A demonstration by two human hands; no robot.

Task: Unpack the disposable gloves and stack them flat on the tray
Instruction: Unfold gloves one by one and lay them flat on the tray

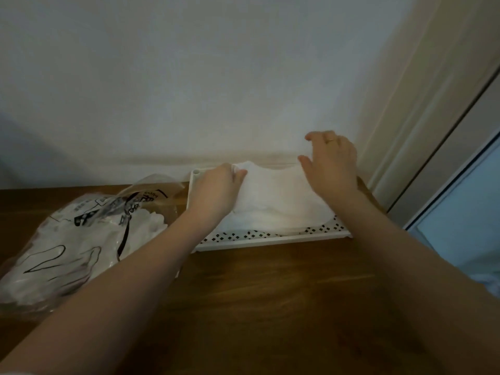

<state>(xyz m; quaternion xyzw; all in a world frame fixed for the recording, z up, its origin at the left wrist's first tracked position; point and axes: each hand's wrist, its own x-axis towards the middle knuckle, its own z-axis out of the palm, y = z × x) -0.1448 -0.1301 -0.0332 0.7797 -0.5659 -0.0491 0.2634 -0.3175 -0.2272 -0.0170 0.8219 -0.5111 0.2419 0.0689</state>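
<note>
Nearest, a wooden tabletop is carrying a clear printed bag of gloves at left. Farther back, a white perforated tray is holding the stack of disposable gloves. The left hand is pinching the stack's far-left edge; the right hand is hovering over its right side, fingers spread and released.

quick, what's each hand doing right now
Left hand: pinching the left edge of the gloves.
Right hand: open, fingers spread above the gloves.
</note>
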